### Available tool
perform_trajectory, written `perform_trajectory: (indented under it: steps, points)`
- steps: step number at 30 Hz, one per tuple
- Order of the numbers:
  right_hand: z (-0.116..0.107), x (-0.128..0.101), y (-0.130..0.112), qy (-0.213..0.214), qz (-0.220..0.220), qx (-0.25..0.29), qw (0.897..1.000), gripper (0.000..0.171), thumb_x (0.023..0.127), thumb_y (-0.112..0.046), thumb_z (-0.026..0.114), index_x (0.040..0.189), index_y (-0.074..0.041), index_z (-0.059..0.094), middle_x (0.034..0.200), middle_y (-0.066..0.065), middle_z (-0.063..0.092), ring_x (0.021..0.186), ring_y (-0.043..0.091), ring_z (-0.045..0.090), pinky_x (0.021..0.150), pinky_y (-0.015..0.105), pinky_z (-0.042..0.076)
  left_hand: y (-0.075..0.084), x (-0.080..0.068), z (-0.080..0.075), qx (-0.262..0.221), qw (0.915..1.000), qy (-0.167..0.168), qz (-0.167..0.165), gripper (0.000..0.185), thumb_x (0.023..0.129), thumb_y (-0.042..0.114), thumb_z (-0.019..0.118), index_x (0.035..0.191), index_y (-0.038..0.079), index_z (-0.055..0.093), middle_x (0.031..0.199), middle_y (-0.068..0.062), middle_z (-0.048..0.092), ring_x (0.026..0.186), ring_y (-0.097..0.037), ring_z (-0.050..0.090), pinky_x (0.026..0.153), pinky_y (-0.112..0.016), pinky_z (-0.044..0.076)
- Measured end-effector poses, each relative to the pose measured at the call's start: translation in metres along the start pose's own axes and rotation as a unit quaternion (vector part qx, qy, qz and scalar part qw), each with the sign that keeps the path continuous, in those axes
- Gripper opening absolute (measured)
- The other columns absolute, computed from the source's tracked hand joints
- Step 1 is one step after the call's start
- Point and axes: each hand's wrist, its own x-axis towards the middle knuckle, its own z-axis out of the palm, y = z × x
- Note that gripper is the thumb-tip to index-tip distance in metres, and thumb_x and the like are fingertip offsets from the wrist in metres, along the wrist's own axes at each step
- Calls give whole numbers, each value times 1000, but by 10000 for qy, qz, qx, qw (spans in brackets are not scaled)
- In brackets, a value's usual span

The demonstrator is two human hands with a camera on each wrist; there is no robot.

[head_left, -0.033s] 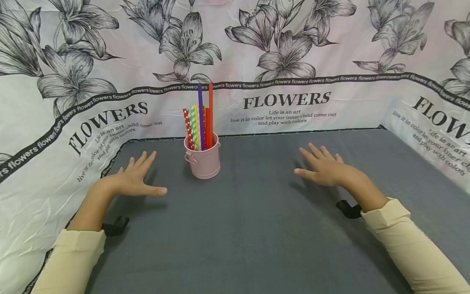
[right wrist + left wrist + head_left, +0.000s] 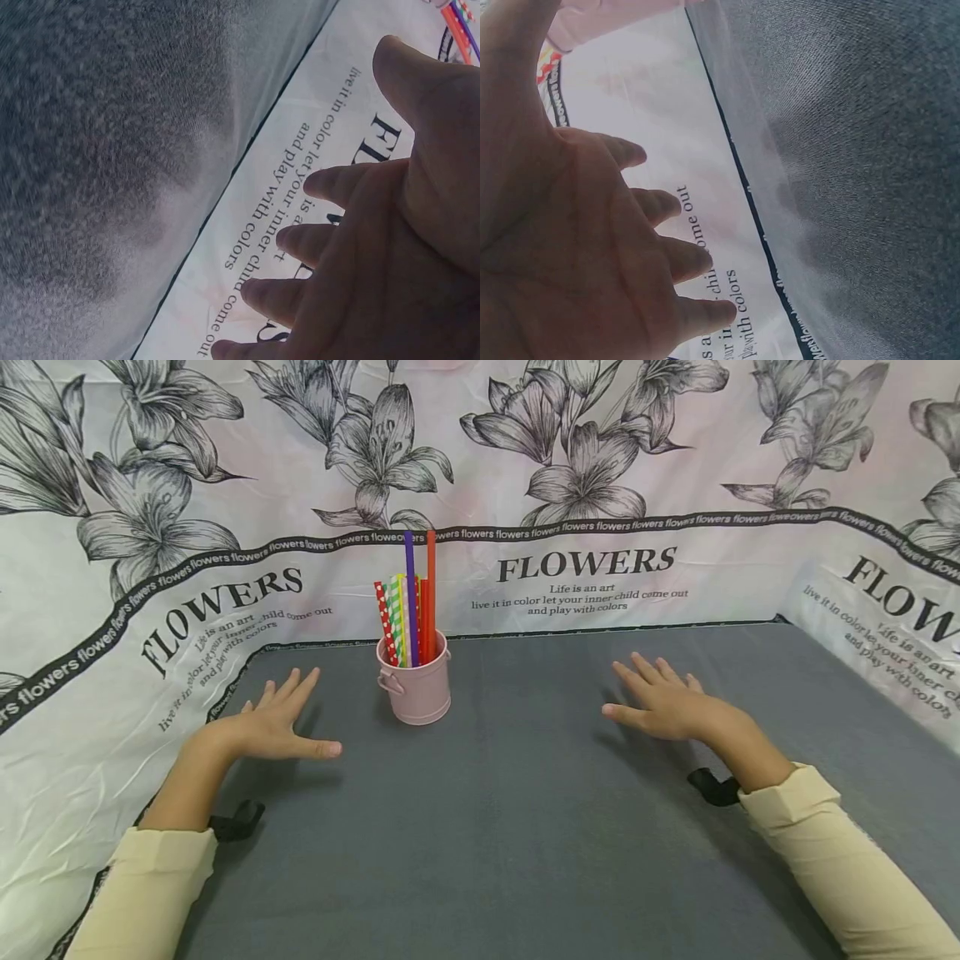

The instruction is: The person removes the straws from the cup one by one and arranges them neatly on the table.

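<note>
A small pink bucket (image 2: 417, 688) stands on the grey table (image 2: 510, 827) near its back edge, filled with several coloured straws (image 2: 408, 610): purple, red, yellow, green and dotted ones. My left hand (image 2: 279, 727) hovers palm down to the left of the bucket, fingers spread and straight, holding nothing. My right hand (image 2: 660, 702) hovers palm down well to the right of it, also spread and empty. The left wrist view shows my left hand (image 2: 592, 247) with the bucket (image 2: 600, 19) just beyond the thumb. In the right wrist view my right hand (image 2: 375, 255) is open, the straws (image 2: 457, 22) in the corner.
A white sheet printed with grey lilies and the word FLOWERS (image 2: 585, 564) rises as a wall along the back, left and right sides of the table. Black wrist straps (image 2: 712, 787) sit at both cream sleeves (image 2: 840, 860).
</note>
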Motion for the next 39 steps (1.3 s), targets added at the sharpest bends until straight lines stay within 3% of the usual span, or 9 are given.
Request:
perform_trajectory:
  steps: [12, 16, 19, 21, 24, 26, 31, 39]
  points:
    - [-7, -4, 1, 73, -56, 34, 10000, 88, 101, -62, 43, 161, -6, 11, 162, 29, -3, 143, 58, -4, 103, 79, 2, 4, 2, -2, -1, 10000, 8, -12, 124, 82, 66, 70, 159, 7, -8, 159, -34, -10, 139, -62, -13, 101, -81, -1]
    - [-8, -2, -1, 193, -134, -9, 9997, 87, 101, -60, 45, 160, -5, 14, 162, 30, -1, 143, 58, -2, 104, 79, 4, 4, 4, -2, -11, 10000, 9, 19, 120, 83, 65, 69, 160, 4, 0, 160, -33, -2, 139, -62, -11, 102, -80, -2]
    - [-8, 1, -2, 459, -142, -59, 9988, 84, 101, -58, 46, 157, 0, 23, 160, 32, 12, 143, 57, 11, 106, 75, 14, 2, 5, -1, -44, 10000, -4, 71, 113, 85, 63, 69, 159, 0, 11, 161, -31, 9, 140, -62, -10, 101, -80, -2]
    - [-9, 3, -3, 713, -66, -45, 9974, 79, 102, -57, 47, 152, 3, 34, 153, 33, 30, 138, 54, 29, 104, 72, 27, 1, 5, 0, -85, 9999, -6, 133, 107, 87, 61, 68, 157, -2, 19, 160, -30, 15, 140, -62, -9, 101, -81, -2]
    - [-12, 4, -7, 1070, 75, 123, 9942, 64, 102, -49, 53, 138, 4, 54, 131, 30, 58, 117, 47, 56, 92, 64, 44, 1, 7, 2, -136, 9997, 27, 197, 101, 88, 61, 67, 156, -1, 25, 159, -28, 21, 141, -61, -5, 102, -80, -1]
    - [-14, 6, -12, 1274, 77, 255, 9915, 50, 101, -41, 57, 127, 1, 64, 116, 24, 67, 101, 40, 65, 82, 58, 49, 2, 10, 3, -277, 9994, -3, 221, 99, 89, 60, 67, 156, 0, 26, 158, -28, 24, 143, -59, 1, 106, -77, 4]
    - [-21, 15, -30, 1597, -92, 404, 9863, 32, 99, -30, 59, 113, -5, 73, 99, 12, 72, 85, 28, 65, 73, 49, 50, 6, 21, 3, -653, 9972, -126, 346, 100, 89, 55, 70, 157, 0, 21, 157, -29, 28, 145, -47, 20, 113, -63, 20]
    - [-21, 43, -72, 1684, -409, 666, 9826, 29, 97, -29, 59, 108, -7, 74, 94, 8, 71, 79, 24, 63, 73, 46, 50, 16, 43, 9, -877, 9948, 87, 509, 105, 87, 51, 74, 157, -1, 17, 156, -28, 30, 144, -45, 26, 113, -62, 23]
